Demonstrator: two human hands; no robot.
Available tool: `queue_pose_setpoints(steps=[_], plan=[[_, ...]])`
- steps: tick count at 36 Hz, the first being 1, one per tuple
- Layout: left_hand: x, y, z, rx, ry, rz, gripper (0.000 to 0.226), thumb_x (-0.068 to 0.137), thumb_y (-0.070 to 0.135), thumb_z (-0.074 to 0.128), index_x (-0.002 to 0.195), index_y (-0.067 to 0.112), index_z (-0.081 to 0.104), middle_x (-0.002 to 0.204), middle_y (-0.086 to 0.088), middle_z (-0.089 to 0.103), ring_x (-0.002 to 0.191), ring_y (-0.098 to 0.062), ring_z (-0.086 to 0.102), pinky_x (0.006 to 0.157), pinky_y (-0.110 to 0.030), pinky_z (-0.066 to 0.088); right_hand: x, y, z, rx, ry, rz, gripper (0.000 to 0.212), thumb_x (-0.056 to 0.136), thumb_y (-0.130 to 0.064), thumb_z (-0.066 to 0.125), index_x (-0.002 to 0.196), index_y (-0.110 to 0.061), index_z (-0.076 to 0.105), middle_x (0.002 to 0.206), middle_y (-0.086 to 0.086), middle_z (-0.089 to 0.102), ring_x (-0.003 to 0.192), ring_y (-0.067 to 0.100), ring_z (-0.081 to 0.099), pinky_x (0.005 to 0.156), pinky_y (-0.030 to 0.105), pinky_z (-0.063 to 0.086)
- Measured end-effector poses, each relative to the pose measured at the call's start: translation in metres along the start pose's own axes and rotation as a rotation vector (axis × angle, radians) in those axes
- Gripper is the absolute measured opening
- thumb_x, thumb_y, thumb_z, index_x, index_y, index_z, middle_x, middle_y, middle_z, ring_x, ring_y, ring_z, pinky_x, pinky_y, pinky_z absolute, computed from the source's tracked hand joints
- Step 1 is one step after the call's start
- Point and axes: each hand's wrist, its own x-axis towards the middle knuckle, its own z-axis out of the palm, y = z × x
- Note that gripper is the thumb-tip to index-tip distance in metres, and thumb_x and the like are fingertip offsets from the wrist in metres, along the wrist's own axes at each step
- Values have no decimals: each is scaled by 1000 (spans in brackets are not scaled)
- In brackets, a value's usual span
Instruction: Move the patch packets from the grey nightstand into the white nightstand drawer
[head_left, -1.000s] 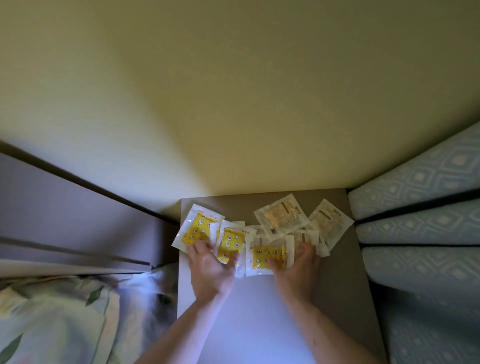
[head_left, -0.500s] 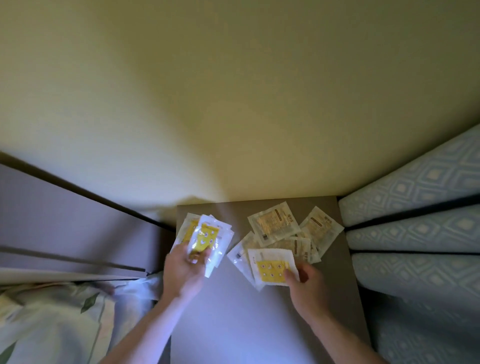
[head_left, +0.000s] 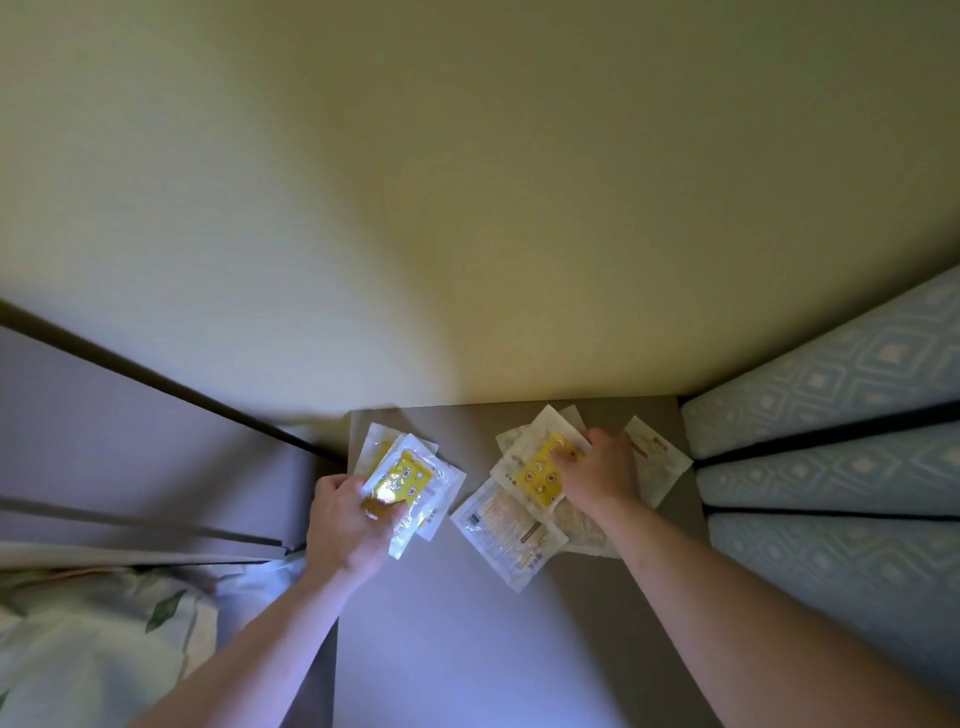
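Clear packets with yellow or beige patches lie on the grey nightstand (head_left: 467, 649). My left hand (head_left: 345, 522) grips a small stack of yellow patch packets (head_left: 402, 480) over the nightstand's far left corner. My right hand (head_left: 597, 475) lies on a second pile at the far right, its fingers pressing a yellow packet (head_left: 540, 473). Beige packets (head_left: 506, 530) spread out under and around that pile, one (head_left: 657, 457) partly hidden behind my right hand. The white nightstand and its drawer are not in view.
A cream wall (head_left: 467, 208) rises right behind the nightstand. A blue patterned mattress stack (head_left: 831, 467) stands along the right edge. At the left are a grey headboard panel (head_left: 130, 441) and leaf-print bedding (head_left: 104, 639).
My left hand has gathered the left-side yellow packets into one stack and lifted them. My right hand slid a yellow packet back onto the beige pile at the far right.
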Motion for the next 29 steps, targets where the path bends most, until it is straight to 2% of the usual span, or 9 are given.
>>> queue_pose_setpoints(steps=[2,7,11,14,18,22,24,26,29], plan=[[-2,3,-1,-26,7,-12,26,79,34,83,78,20,61,103,4,51,79,-13,59,66,-28,40,1,2,5,-8,1,32,28,91,-38,72,110,-19,66,120,7,54,109,29,60,88,43,57],[0,-13,1,-267,-18,-98,37,61,46,83,79,19,64,79,0,70,75,-24,68,68,-40,55,2,9,6,107,27,119,25,87,-29,78,97,-22,55,100,1,65,93,26,67,79,46,61],[-16,-11,-4,-361,8,-58,31,65,35,88,78,18,66,78,-3,71,70,-20,66,64,-33,51,-3,10,-3,274,59,144,32,88,-23,78,107,-19,52,98,-2,63,85,21,65,66,33,55],[-29,-7,-13,-432,43,-40,23,74,22,89,77,19,67,77,-5,72,67,-18,65,58,-27,47,-13,10,-14,349,63,69,20,91,-23,75,106,-18,62,95,-6,66,87,18,67,71,31,54],[-56,-5,-32,-563,24,-53,27,70,27,91,86,20,71,79,-2,75,70,-19,68,58,-23,49,-41,5,-39,376,72,-37,4,96,-27,69,94,-24,71,89,-8,72,81,11,69,64,31,57],[-95,-1,-62,-522,29,-54,28,64,47,81,87,39,69,79,5,75,72,-18,71,66,-31,55,-84,6,-72,407,82,-80,17,95,-26,70,81,-37,70,81,-12,75,76,8,72,67,37,62],[-118,-1,-79,-474,11,-52,31,64,55,78,90,40,69,77,7,75,72,-17,72,68,-39,59,-111,5,-88,411,73,-99,15,94,-25,71,83,-34,72,80,-13,75,79,6,72,69,32,61],[-144,3,-97,-446,-1,-51,29,67,54,78,90,37,71,77,5,75,71,-16,72,67,-42,60,-142,-1,-104,422,64,-120,8,95,-21,70,91,-28,73,84,-13,73,82,4,71,65,17,56],[-188,20,-126,-394,19,-64,17,76,34,86,85,29,72,73,8,73,65,-6,68,62,-29,56,-189,-6,-123,420,67,-126,10,96,-19,70,102,-16,76,89,-8,74,84,1,69,60,7,50]])
